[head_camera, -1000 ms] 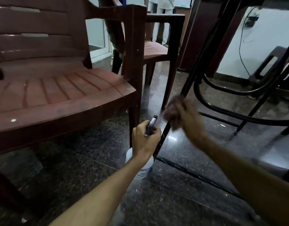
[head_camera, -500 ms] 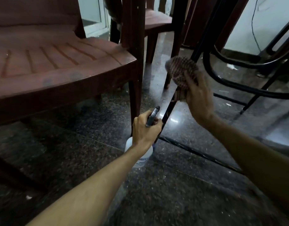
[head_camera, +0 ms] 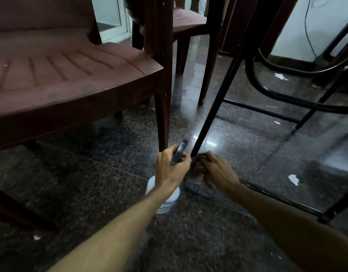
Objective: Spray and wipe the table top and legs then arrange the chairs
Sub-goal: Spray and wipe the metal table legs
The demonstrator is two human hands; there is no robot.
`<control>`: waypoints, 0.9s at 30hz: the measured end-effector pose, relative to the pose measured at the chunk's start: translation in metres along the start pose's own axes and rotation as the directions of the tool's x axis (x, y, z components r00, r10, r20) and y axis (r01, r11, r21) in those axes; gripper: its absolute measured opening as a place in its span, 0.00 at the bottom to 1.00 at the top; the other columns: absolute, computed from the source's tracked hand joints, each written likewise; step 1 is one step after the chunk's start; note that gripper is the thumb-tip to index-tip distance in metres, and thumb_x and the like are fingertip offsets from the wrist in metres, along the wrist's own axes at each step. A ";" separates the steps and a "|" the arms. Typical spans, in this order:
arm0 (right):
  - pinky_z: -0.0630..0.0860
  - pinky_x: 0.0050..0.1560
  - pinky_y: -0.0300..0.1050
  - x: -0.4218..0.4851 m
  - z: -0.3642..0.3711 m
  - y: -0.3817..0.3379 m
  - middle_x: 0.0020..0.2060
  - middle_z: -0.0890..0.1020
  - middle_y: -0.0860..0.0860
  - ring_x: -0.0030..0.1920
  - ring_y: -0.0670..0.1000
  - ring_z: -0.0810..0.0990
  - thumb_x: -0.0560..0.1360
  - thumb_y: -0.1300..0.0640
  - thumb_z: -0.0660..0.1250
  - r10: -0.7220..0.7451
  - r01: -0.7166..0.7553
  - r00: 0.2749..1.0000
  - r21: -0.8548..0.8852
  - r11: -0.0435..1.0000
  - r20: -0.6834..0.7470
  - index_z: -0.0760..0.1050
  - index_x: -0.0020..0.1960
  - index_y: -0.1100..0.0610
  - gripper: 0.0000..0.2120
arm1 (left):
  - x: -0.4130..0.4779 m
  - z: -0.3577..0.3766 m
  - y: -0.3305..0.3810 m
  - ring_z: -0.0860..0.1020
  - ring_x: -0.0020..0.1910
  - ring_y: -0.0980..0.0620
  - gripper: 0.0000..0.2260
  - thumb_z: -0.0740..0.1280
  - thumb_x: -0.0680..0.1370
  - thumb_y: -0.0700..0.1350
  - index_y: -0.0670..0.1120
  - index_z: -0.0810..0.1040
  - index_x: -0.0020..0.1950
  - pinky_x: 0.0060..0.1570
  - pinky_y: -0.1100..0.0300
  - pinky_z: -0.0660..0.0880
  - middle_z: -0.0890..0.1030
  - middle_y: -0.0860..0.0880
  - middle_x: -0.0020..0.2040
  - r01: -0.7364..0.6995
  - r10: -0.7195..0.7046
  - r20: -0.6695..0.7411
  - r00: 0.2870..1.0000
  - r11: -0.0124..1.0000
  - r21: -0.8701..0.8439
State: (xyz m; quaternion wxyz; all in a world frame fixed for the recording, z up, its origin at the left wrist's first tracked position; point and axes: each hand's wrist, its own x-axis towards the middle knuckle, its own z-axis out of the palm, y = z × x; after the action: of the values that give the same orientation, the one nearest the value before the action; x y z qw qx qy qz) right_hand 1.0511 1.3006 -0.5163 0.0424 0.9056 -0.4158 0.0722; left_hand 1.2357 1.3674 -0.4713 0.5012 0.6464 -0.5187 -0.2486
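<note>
A thin black metal table leg [head_camera: 218, 91] slants down to the dark granite floor in the middle of the view. At the foot of that leg, my right hand [head_camera: 216, 171] grips a dark cloth [head_camera: 197, 163], most of it hidden under the fingers. Just left of it, my left hand [head_camera: 172, 167] holds a spray bottle by its dark trigger head [head_camera: 179, 152]. The white bottle body [head_camera: 165, 199] hangs below my wrist. A brown plastic chair [head_camera: 71, 75] stands close on the left, its front leg beside my left hand.
A second brown chair [head_camera: 189, 18] stands behind the first. Black curved tubing and cross bars of the table frame [head_camera: 287, 99] fill the right side. White paper scraps [head_camera: 294, 179] lie on the glossy floor. A cable hangs down the white wall at the back right.
My right hand has slid the cloth down the table leg from mid height to its foot at the floor. My left hand with the bottle stayed put.
</note>
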 end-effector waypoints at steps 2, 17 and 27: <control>0.77 0.43 0.50 -0.019 0.001 0.014 0.46 0.81 0.57 0.44 0.56 0.81 0.81 0.57 0.61 0.165 -0.156 0.975 0.071 0.985 -0.147 0.77 0.55 0.53 0.06 | -0.003 0.006 -0.001 0.70 0.25 0.57 0.20 0.73 0.76 0.42 0.52 0.66 0.30 0.29 0.68 0.62 0.69 0.55 0.25 0.006 -0.006 0.005 1.000 1.000 0.016; 0.71 0.54 0.31 -0.035 -0.040 0.026 0.60 0.72 0.58 0.52 0.46 0.71 0.77 0.70 0.65 0.481 -0.295 0.804 0.468 0.833 -0.349 0.74 0.69 0.65 0.21 | -0.042 0.036 -0.037 0.74 0.28 0.50 0.19 0.73 0.76 0.48 0.48 0.70 0.29 0.31 0.60 0.62 0.73 0.50 0.27 0.266 -0.269 -0.002 0.963 0.950 0.164; 0.75 0.61 0.62 0.012 0.055 -0.025 0.65 0.72 0.62 0.62 0.67 0.73 0.69 0.64 0.71 -0.043 0.039 0.998 -0.064 0.997 -0.054 0.77 0.63 0.61 0.22 | -0.025 0.001 -0.049 0.70 0.28 0.48 0.17 0.72 0.77 0.41 0.49 0.69 0.32 0.30 0.58 0.62 0.72 0.48 0.29 0.215 -0.219 0.023 0.975 0.969 0.118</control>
State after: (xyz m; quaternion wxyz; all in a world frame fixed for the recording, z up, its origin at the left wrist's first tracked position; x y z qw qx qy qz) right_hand 1.0832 1.3008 -0.5694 0.0837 0.9098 -0.3979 0.0831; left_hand 1.2468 1.3879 -0.5211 0.4236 0.7226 -0.4671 -0.2833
